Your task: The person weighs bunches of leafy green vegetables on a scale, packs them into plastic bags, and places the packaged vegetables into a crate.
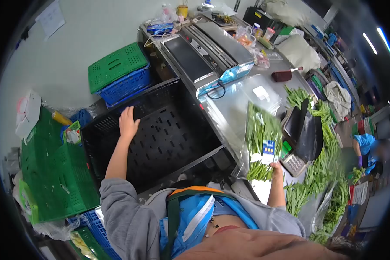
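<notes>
Currently, right hand (275,168) gripping one bag of greens (261,130); left hand (128,124) fingers extended, over one black crate (160,134).

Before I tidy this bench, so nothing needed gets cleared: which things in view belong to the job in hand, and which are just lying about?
Likely part of the job:
bagged greens, in the right grip
black crate, nearest the left grip
loose greens
keypad device

Probably just lying about:
blue packet
yellow pot
pale sack
</notes>
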Action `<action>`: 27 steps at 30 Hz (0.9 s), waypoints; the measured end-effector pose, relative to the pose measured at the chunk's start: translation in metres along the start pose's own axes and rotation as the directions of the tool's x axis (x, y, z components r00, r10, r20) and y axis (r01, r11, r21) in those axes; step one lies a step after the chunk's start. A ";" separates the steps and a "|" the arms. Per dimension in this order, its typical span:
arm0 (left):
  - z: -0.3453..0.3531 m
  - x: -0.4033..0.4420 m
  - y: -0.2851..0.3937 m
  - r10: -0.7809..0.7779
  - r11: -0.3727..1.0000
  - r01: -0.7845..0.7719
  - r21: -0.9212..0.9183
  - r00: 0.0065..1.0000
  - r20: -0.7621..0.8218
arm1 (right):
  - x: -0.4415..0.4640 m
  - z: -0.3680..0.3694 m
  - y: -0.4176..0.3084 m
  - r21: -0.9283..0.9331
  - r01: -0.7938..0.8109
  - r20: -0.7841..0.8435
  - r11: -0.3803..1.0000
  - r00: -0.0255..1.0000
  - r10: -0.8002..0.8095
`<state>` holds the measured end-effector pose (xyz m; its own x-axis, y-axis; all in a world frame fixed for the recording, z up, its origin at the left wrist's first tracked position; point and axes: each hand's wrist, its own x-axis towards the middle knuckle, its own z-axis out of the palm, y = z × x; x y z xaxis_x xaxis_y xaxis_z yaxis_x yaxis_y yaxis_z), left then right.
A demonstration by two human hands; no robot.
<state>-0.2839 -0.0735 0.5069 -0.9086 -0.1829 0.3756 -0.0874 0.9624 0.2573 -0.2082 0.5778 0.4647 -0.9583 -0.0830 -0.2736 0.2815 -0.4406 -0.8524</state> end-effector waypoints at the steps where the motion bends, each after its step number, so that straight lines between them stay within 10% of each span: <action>1: 0.004 0.006 -0.005 -0.030 0.998 0.031 0.048 1.000 -0.008 | 0.003 -0.026 0.010 -0.038 0.007 -0.094 0.999 0.996 -0.010; 4: 0.013 0.029 -0.010 -0.067 0.990 0.070 0.126 0.997 -0.025 | 0.008 -0.026 0.015 -0.553 -0.369 -0.334 0.747 0.920 0.207; 5: 0.018 0.039 -0.016 -0.099 0.978 0.097 0.184 0.995 0.000 | 0.010 -0.032 0.031 -0.894 -0.177 -0.261 0.411 0.953 -0.156; 7: 0.034 0.062 -0.039 -0.154 0.959 0.128 0.252 0.984 0.086 | -0.002 0.060 0.006 -0.997 -0.064 -0.019 -0.047 0.766 -0.643; 9: 0.044 0.083 -0.056 -0.166 0.970 0.122 0.209 0.964 0.207 | -0.013 0.159 0.015 -0.846 -0.085 -0.129 0.526 0.991 -0.047; 10: 0.049 0.094 -0.060 -0.157 0.980 0.120 0.157 0.957 0.245 | 0.003 0.154 0.071 -0.760 0.030 0.204 0.649 0.960 0.194; 15: 0.027 0.102 -0.040 -0.063 0.990 0.025 0.135 0.957 0.283 | 0.012 0.274 0.143 -0.360 -0.718 0.292 0.596 0.520 0.803; 17: -0.005 0.098 -0.032 -0.020 0.993 -0.007 0.117 0.972 0.234 | -0.002 0.288 0.132 -0.536 -0.612 0.063 0.582 0.658 0.750; 20: -0.108 0.100 0.008 0.019 0.981 -0.066 0.181 0.968 0.249 | -0.016 0.278 0.144 -0.464 -0.299 0.184 0.834 0.888 0.421; 23: -0.209 0.091 0.021 -0.043 0.981 0.041 0.188 0.999 0.008 | -0.015 0.308 0.103 -0.354 -0.333 0.173 0.874 0.895 0.412; 24: -0.237 0.085 0.016 -0.038 0.983 0.059 0.173 0.992 -0.122 | -0.009 0.323 0.069 -0.469 -0.141 0.288 0.872 0.909 0.302; 25: -0.265 0.072 0.017 -0.030 0.974 0.093 0.207 0.958 -0.287 | 0.010 0.329 0.081 -0.324 0.336 0.389 0.884 0.899 -0.199; 27: -0.304 0.042 0.015 -0.251 0.960 0.281 0.020 0.887 -0.388 | 0.028 0.341 0.030 -0.506 0.294 0.405 0.811 0.911 -0.078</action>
<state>-0.1996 -0.1277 0.7970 -0.6251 -0.4820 0.6139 -0.3473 0.8762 0.3343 -0.2440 0.2573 0.5834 -0.9152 -0.4031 -0.0023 -0.0284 0.0702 -0.9971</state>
